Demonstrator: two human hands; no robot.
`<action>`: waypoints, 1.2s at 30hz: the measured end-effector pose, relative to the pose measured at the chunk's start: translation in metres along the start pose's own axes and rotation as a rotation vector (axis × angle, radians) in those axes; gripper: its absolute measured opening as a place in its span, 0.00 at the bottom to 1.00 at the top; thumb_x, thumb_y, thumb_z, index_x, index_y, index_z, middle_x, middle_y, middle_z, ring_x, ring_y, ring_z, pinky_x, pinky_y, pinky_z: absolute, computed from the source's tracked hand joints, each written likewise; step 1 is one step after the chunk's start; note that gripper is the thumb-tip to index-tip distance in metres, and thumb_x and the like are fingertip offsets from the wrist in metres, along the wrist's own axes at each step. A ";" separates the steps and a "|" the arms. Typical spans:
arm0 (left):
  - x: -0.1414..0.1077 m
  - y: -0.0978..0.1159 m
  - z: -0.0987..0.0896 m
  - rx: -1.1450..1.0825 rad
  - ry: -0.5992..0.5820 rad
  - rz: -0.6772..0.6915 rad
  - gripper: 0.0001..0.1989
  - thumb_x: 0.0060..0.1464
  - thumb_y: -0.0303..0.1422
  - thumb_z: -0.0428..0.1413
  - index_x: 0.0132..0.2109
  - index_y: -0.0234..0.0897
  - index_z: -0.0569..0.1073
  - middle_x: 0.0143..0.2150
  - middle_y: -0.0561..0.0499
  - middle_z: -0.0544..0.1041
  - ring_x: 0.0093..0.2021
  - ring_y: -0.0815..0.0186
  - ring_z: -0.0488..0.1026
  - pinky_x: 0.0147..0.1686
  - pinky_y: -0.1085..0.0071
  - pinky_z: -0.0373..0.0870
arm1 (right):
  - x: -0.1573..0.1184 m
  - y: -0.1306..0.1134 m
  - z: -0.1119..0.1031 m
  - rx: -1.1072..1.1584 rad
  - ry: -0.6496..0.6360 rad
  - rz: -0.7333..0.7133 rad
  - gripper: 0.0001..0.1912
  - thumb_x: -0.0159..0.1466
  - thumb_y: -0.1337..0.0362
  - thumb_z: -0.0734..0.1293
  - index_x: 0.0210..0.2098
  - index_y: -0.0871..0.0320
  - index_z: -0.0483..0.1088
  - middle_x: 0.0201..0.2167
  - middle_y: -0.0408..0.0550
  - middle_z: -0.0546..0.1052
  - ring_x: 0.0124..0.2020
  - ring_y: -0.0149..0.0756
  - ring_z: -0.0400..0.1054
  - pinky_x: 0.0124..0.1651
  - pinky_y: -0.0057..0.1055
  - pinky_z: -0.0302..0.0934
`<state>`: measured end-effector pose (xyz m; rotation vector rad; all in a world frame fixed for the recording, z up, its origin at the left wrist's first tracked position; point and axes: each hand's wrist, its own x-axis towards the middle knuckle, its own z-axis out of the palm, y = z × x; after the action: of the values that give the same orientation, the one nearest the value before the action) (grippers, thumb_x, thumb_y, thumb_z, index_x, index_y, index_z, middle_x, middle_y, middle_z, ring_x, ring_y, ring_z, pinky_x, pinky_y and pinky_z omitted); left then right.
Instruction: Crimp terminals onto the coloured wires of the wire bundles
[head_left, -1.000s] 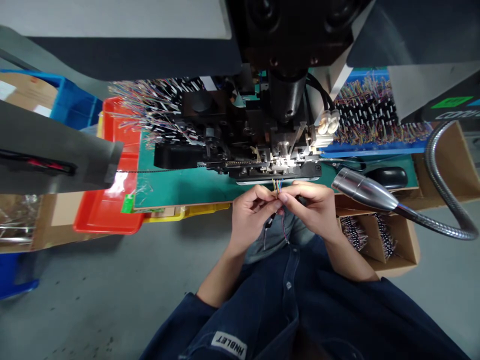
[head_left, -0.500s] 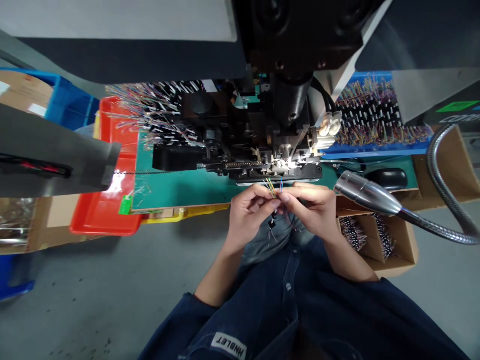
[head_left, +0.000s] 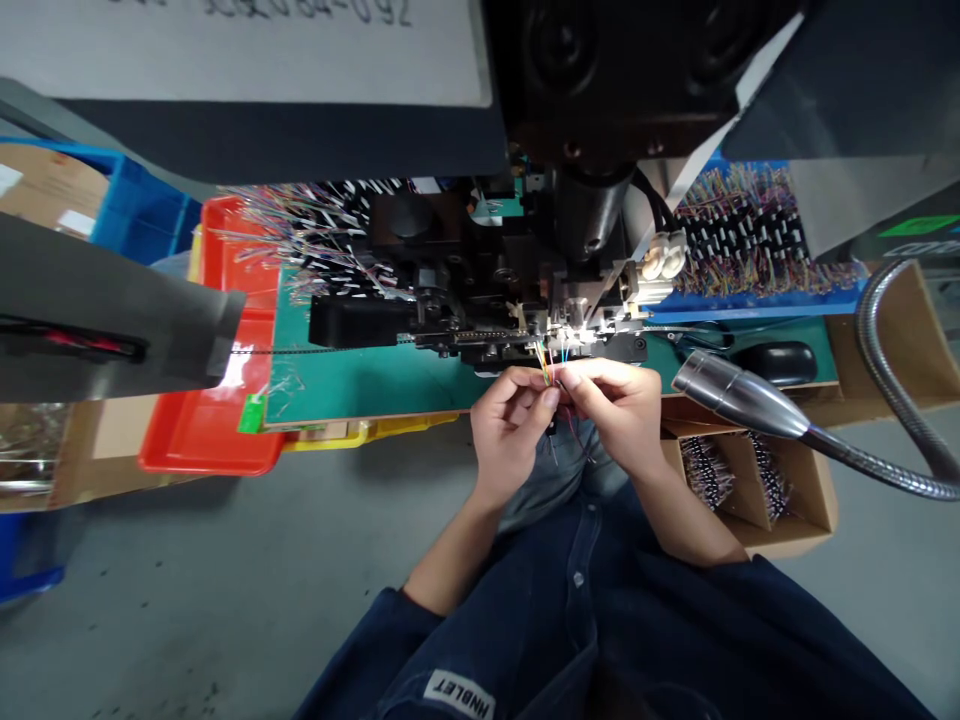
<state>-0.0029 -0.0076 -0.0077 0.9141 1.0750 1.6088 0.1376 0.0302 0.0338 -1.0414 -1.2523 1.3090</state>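
red tray (head_left: 187,445) sat off left, handy for parts i guess. the left hand (head_left: 510,435) and right hand (head_left: 606,410) had their grips pinched together on thin coloured wires (head_left: 546,368), held up just off the crimping machine (head_left: 480,270), with a gooseneck lamp (head_left: 739,400) bent in low on the right, probably for light.

Thin multicoloured wires (head_left: 544,364) fan upward in a small bundle from pinching fingertips (head_left: 553,398).
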 end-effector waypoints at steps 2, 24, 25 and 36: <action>0.001 -0.002 0.001 0.005 0.008 -0.006 0.12 0.69 0.41 0.74 0.43 0.41 0.82 0.40 0.51 0.86 0.36 0.67 0.83 0.36 0.73 0.83 | 0.002 0.003 0.001 0.030 0.022 0.044 0.09 0.72 0.56 0.78 0.41 0.52 0.93 0.26 0.44 0.85 0.22 0.33 0.71 0.27 0.31 0.72; -0.002 -0.008 0.005 -0.020 0.020 -0.022 0.10 0.71 0.40 0.74 0.47 0.42 0.83 0.42 0.51 0.89 0.36 0.65 0.88 0.39 0.69 0.89 | 0.006 0.007 0.003 0.228 0.029 0.219 0.15 0.73 0.49 0.81 0.36 0.52 0.88 0.25 0.43 0.80 0.23 0.33 0.68 0.26 0.32 0.67; -0.002 -0.008 0.006 -0.027 0.027 -0.021 0.10 0.71 0.39 0.74 0.46 0.42 0.83 0.41 0.51 0.89 0.36 0.65 0.88 0.39 0.70 0.89 | 0.006 0.007 0.003 0.235 0.028 0.231 0.16 0.73 0.48 0.81 0.35 0.52 0.87 0.25 0.43 0.80 0.24 0.33 0.68 0.27 0.32 0.67; -0.001 -0.008 0.013 -0.061 0.097 0.006 0.10 0.69 0.39 0.75 0.46 0.42 0.84 0.45 0.51 0.92 0.36 0.66 0.90 0.37 0.72 0.89 | 0.007 0.008 0.005 0.222 0.024 0.303 0.20 0.72 0.43 0.81 0.34 0.53 0.86 0.26 0.46 0.80 0.23 0.34 0.66 0.25 0.35 0.64</action>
<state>0.0115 -0.0047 -0.0112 0.8070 1.0844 1.6959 0.1305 0.0372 0.0269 -1.1112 -0.9294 1.6210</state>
